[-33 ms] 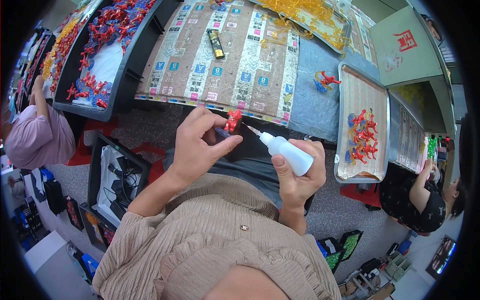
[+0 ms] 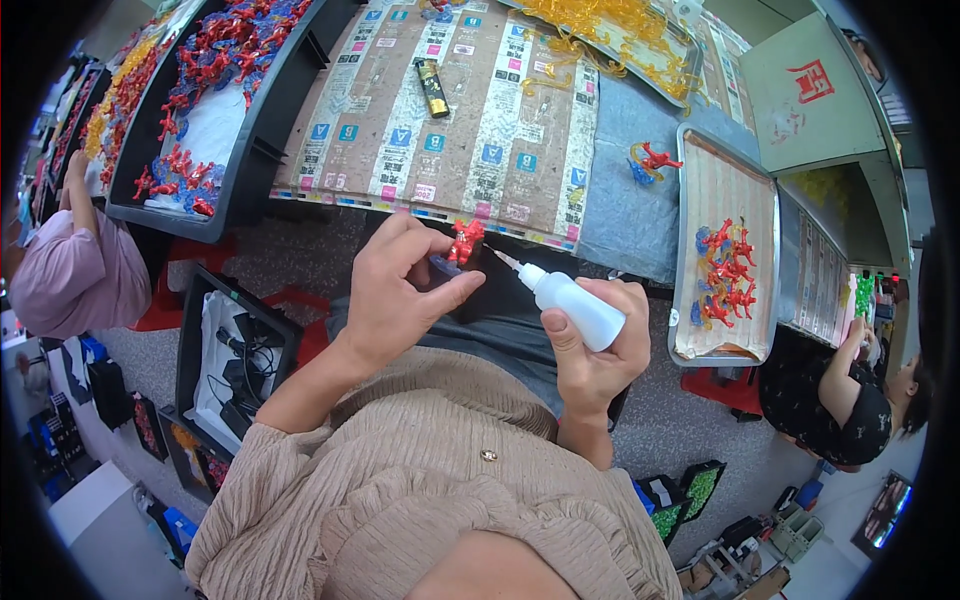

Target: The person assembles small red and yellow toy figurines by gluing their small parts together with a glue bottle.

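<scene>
My left hand (image 2: 400, 285) pinches a small shiny red figurine (image 2: 467, 240) with a blue base between thumb and fingers, just off the table's front edge. My right hand (image 2: 605, 345) is wrapped round a white squeeze bottle (image 2: 580, 308), tilted so that its thin nozzle (image 2: 508, 260) points left at the figurine. A narrow gap seems to part the tip from the figurine. Farther right, several red figurines with blue and yellow parts (image 2: 725, 270) lie in a metal tray (image 2: 700, 348). One more red-and-blue figurine (image 2: 652, 162) sits on the blue-grey sheet beside that tray.
Printed cardboard (image 2: 460, 110) covers the table, with a dark lighter (image 2: 432, 88) on it. A black bin (image 2: 265, 110) of red-and-blue pieces stands left. Yellow translucent pieces (image 2: 610, 30) fill a far tray. A black crate (image 2: 270, 335) holds cables. Co-workers sit at left (image 2: 85, 260) and right (image 2: 830, 400).
</scene>
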`<state>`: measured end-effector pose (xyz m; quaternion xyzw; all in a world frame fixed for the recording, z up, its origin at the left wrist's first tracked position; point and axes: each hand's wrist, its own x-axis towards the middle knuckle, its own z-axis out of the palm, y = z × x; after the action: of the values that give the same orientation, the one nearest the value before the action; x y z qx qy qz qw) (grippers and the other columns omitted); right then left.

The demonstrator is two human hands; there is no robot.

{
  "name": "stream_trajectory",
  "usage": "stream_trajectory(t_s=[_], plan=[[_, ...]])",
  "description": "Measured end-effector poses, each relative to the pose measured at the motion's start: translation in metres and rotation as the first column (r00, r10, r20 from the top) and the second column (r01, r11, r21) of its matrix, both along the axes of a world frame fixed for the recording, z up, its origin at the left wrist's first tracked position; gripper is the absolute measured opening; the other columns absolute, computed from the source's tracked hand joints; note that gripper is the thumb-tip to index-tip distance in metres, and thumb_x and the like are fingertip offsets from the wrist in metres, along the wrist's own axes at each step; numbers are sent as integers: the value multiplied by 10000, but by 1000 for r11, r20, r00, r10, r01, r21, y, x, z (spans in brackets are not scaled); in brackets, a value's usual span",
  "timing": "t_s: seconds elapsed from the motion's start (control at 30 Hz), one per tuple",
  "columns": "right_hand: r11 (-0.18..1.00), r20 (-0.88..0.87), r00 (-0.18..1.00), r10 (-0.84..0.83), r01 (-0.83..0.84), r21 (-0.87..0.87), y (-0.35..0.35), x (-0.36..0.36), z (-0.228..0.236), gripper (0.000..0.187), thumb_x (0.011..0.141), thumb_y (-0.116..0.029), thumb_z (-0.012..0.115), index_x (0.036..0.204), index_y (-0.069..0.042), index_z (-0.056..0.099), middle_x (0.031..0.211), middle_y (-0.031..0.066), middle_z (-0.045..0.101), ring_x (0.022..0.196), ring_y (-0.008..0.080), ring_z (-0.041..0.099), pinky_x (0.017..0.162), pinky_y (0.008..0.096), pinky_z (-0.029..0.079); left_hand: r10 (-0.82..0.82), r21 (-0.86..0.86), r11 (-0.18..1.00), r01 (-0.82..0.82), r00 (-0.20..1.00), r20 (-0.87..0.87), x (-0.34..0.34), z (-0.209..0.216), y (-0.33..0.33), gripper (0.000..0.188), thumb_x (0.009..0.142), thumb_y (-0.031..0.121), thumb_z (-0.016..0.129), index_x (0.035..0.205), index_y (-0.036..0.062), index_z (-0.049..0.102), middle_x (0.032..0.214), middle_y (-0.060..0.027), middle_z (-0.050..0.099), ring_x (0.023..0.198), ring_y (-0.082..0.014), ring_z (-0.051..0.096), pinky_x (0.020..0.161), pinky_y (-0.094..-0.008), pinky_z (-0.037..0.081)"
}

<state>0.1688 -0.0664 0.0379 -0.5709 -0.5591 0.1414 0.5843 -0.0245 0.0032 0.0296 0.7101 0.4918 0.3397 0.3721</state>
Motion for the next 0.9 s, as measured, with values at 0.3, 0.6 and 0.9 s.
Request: stream_trajectory(t_s=[0.3,0.6,0.9], plan=[[1000,84,996,18,-20,21,5,-2,-1,378,684,-179,843,952,-5,642,836,103,642,696,204,561,623,299,439,2,149,989,12,996,-94,3,7,-3,335,647,116,825,892,1,627,827,-73,524,662,-180,522,538,-291,437],[1000,74,997,9,-10,6,4,-2,-2,374,684,-168,844,943,3,634,834,100,631,709,202,570,633,301,448,-3,159,987,17,996,-90,2,8,-3,318,667,112,811,909,3,636,831,-80,522,677,-186,538,562,-291,450],[992,-284,952,-110,88,-88,58,-6,-17,347,694,-106,822,945,11,612,882,106,602,820,228,604,735,307,481,11,-216,973,82,917,398,-11,-5,4,258,796,67,733,1021,-23,646,880,-28,550,719,-91,567,632,-223,478]])
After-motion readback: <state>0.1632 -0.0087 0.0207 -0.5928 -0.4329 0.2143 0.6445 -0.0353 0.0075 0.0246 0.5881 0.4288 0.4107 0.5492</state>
